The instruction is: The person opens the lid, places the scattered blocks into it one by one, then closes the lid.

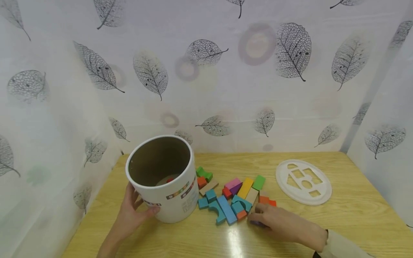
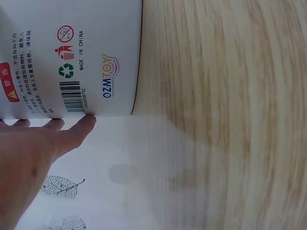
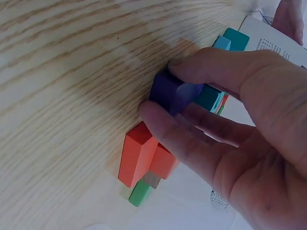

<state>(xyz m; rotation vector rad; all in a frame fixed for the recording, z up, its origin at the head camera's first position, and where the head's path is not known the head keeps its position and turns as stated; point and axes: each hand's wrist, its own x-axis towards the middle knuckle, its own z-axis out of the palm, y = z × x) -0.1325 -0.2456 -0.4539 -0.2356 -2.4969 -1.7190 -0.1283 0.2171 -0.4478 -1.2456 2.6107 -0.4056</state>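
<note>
Saw wood-grain desk (image 1: 193,240); white bucket (image 1: 175,200) on its left, mouth up. Slotted lid (image 1: 297,192) lay right. Left hand (image 1: 130,215) gripped bucket's side. Right hand (image 1: 279,223) pinched dark purple block (image 3: 169,93), near side, beside loose coloured blocks (image 1: 227,210). Couldn't tell if block touched desk.

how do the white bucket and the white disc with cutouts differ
The bucket is tall and hollow; the disc is flat. The bucket's wall carries colourful print, while the disc has shaped holes through it. The left grip holds the bucket; no hand touches the disc. Both are white and round.
</note>
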